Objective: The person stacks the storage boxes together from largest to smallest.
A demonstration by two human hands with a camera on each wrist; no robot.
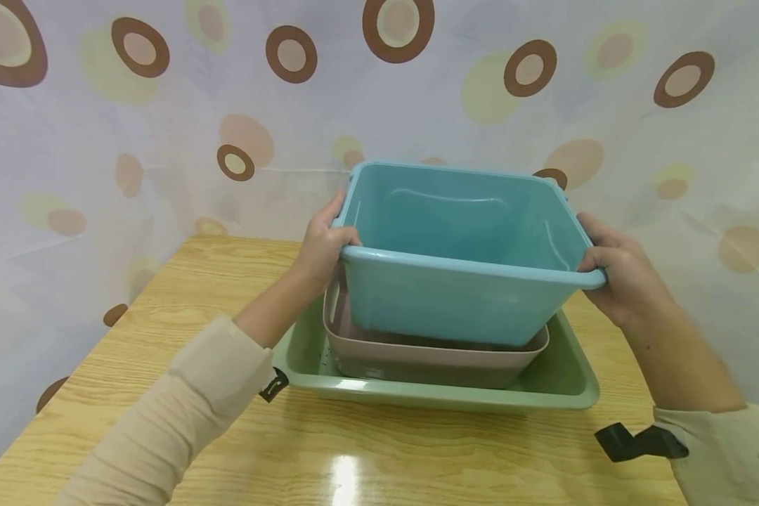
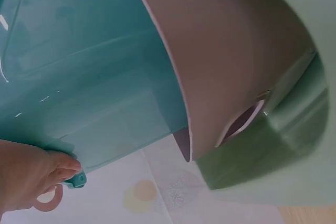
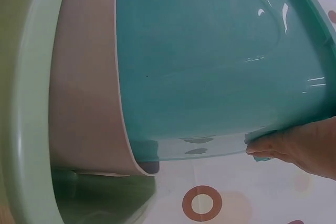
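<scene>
Both hands hold a blue plastic bin (image 1: 443,299) by its rim, one at each side. My left hand (image 1: 322,242) grips the left rim with the thumb over the edge. On the right rim, my right hand (image 1: 623,270) grips with its thumb on top. The bin is tilted, its lower part inside a smaller pinkish-brown bin (image 1: 417,362). That brown bin stands in a wide green basin (image 1: 449,397) on the table. In the left wrist view, an oval handle hole (image 2: 244,121) shows in the brown bin's side. The blue bin's underside is hidden.
The wood-grain table (image 1: 228,288) extends left and in front of the basin. Behind it hangs a pale cloth (image 1: 183,126) with brown rings and coloured dots. A black strap (image 1: 641,443) hangs at the right sleeve, another black strap (image 1: 275,384) at the left.
</scene>
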